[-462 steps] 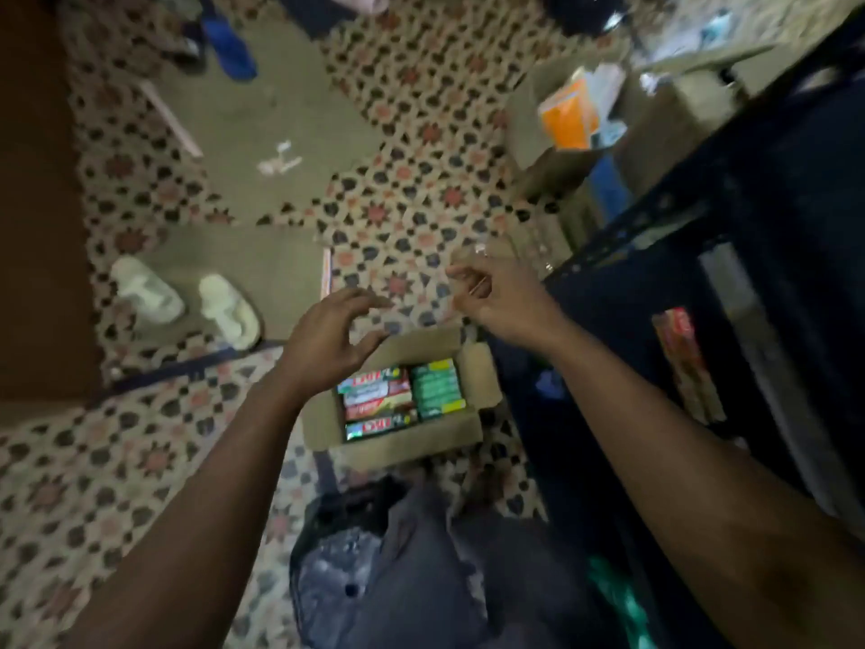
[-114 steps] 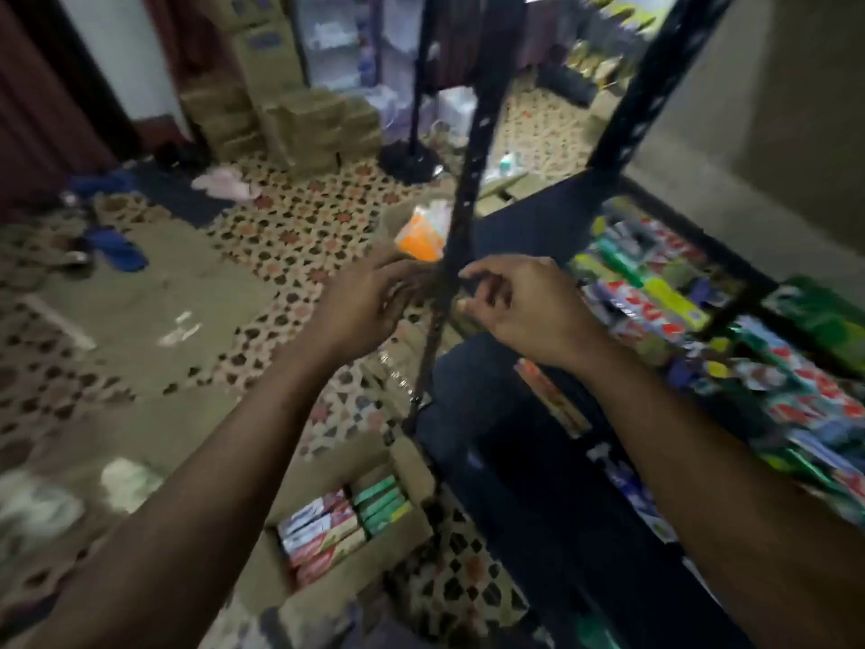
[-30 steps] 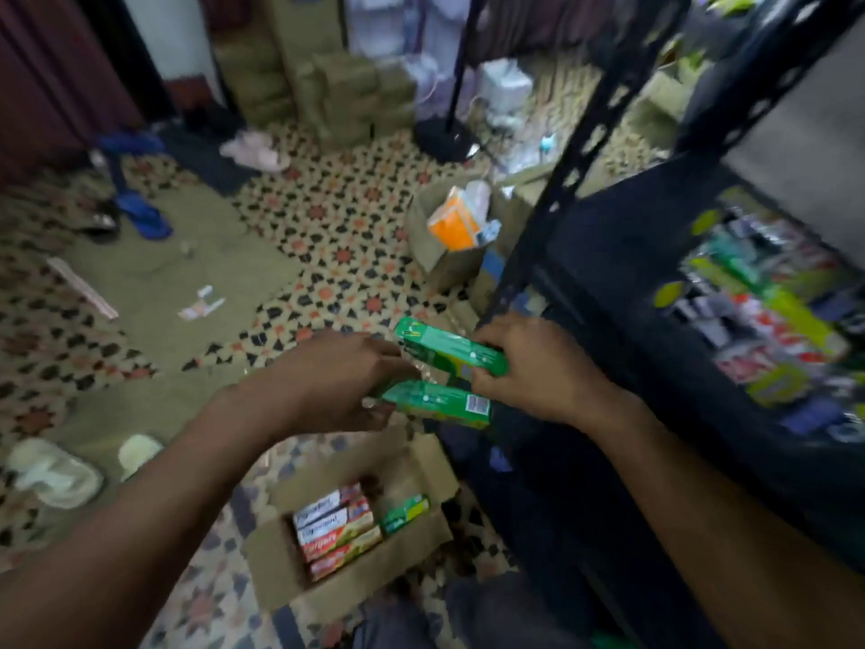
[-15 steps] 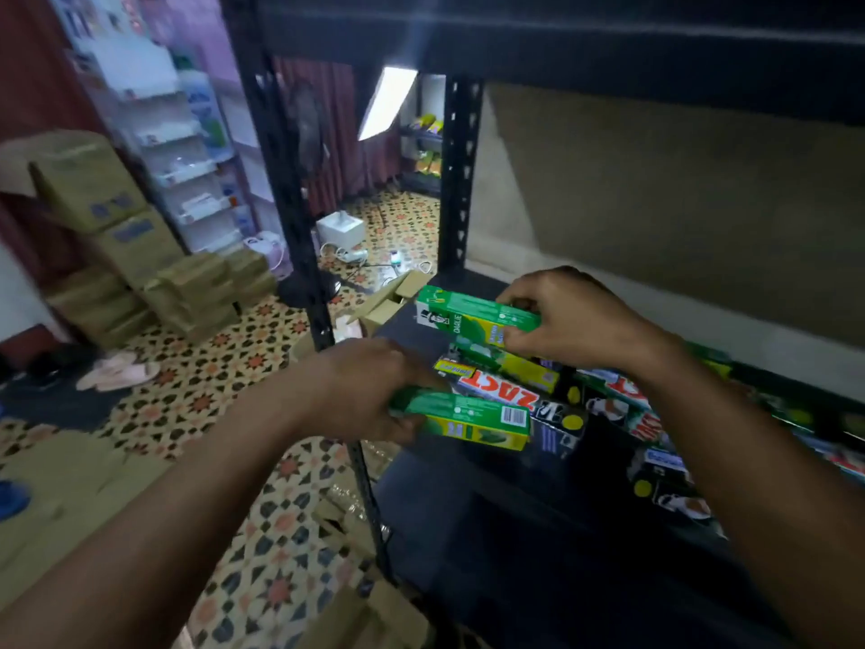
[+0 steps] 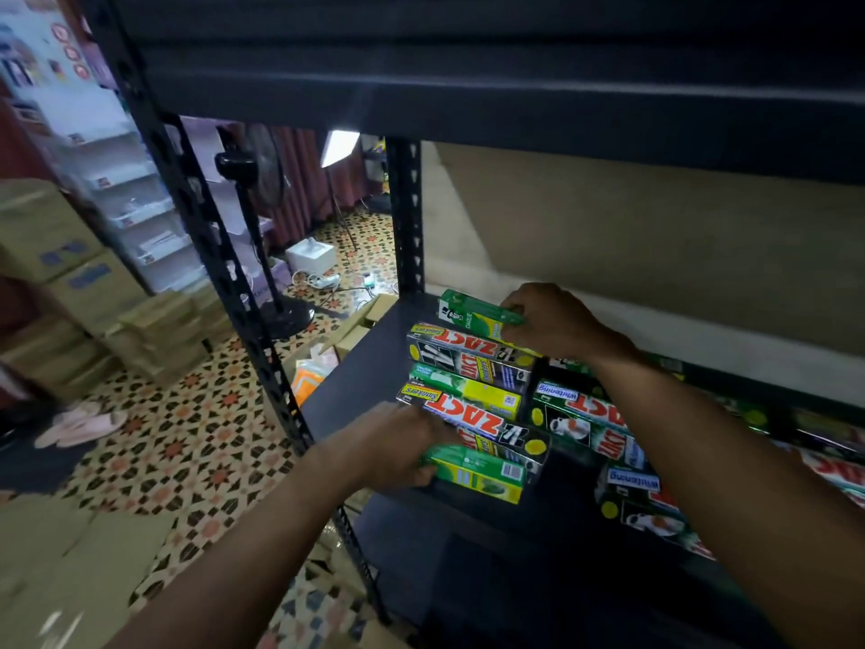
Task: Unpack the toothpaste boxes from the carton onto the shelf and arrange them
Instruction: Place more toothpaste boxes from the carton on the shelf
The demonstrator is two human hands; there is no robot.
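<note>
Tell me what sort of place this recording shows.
Probably a small shop's stockroom: a dark metal shelf holds rows of toothpaste boxes, cardboard cartons are stacked on the tiled floor, and white display racks stand behind.

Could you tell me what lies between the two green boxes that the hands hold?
In the head view, three boxes lie there: the far ZACT box, a green and yellow box, the near ZACT box.

The green box (image 5: 470, 316) reads "DARLIE". The rear black box (image 5: 472, 351) and the front black box (image 5: 487, 426) each show "ZACT" in red and "Smokers" on yellow. The right box (image 5: 580, 414) reads "ZACT" and "Whitening".
</note>
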